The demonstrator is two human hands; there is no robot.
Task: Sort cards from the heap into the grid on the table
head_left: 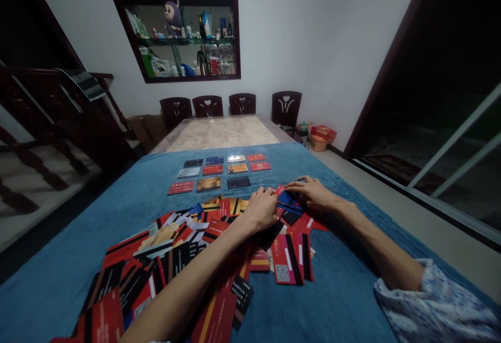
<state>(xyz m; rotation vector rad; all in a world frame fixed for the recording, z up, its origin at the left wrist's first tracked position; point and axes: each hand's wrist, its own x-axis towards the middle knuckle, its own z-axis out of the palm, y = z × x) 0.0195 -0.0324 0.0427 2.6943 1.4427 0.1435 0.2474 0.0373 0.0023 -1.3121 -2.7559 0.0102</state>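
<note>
A large heap of overlapping bank-style cards point(213, 228), mostly red, black and gold with stripes, spreads across the near part of the table. My left hand point(263, 208) rests at the heap's right side with its fingers bent downward; what sits under them is mostly hidden. Just right of it, my right hand point(313, 194) has its fingers curled at a blue card point(289, 200), apparently gripping its edge. A black card point(270, 235) shows below my left wrist. Beyond the heap, several cards lie face up in rows, among them a dark card point(238, 182) and a gold card point(209, 184).
A blue cloth point(148, 186) covers the near table; bare marble-like top point(227, 130) shows at the far end. Dark chairs point(207, 106) stand behind it. A wall cabinet point(176, 40) holds bottles and a plush toy. Wooden railing point(35, 165) is at left.
</note>
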